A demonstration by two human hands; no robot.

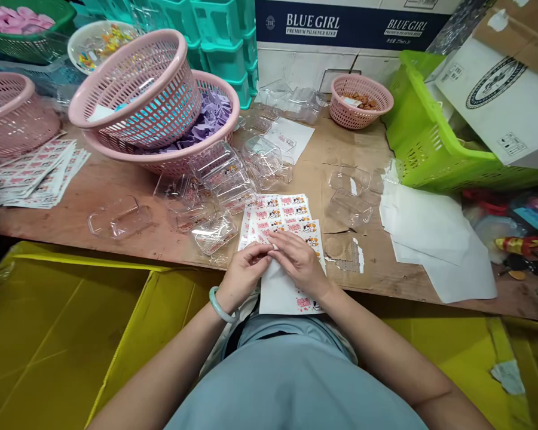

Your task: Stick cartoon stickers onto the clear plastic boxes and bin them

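My left hand (250, 263), with a pale green bangle on the wrist, is closed in a pinch. Its fingertips meet those of my right hand (299, 261); what the left fingers hold is too small to make out. My right hand is closed over a sticker sheet (273, 295) printed with cartoon cats and pink lettering. Part of this sheet is bare white, and its near end hangs past the table edge. Beneath it lie more sticker sheets (291, 206). Just left of them are clear plastic containers (215, 233), heaped several deep.
Pink baskets (161, 158) with purple pieces stand back left, beside stacked teal crates (224, 65). A small pink basket (358, 113) holds brown pieces. At right are a green crate (419, 119) and white paper sheets (452, 263). More sticker sheets (31, 179) lie far left.
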